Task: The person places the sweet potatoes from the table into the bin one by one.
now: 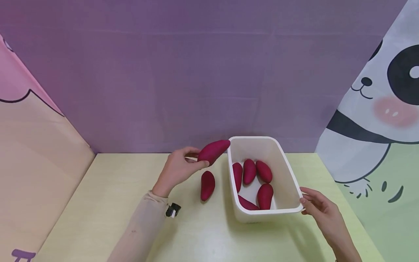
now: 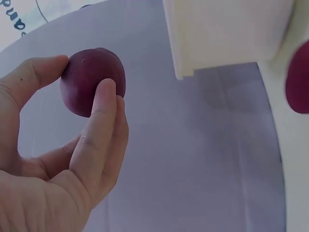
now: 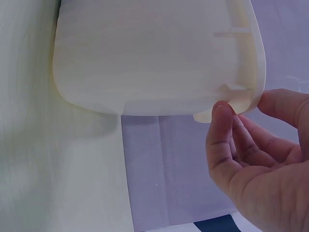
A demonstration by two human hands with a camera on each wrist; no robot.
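Note:
My left hand (image 1: 178, 169) pinches a dark red sweet potato (image 1: 213, 151) between thumb and fingers, its far tip overlapping the left rim of a white plastic bin (image 1: 233, 174) in the head view. In the left wrist view the same sweet potato (image 2: 89, 82) shows end-on, with the fingers around it. Another sweet potato (image 1: 207, 186) lies on the table just below that hand. Several more, such as this sweet potato (image 1: 249, 171), lie inside the bin. At the bin's near right corner, my right hand (image 1: 324, 214) pinches the rim, as the right wrist view also shows (image 3: 263, 154).
The pale yellow table (image 1: 108, 196) ends at a purple cloth wall (image 1: 196, 80) behind the bin. A panda-patterned sheet (image 1: 370, 153) borders the right side, and a pink and beige sheet (image 1: 32, 153) the left. A small black device (image 1: 173, 210) sits at the left wrist.

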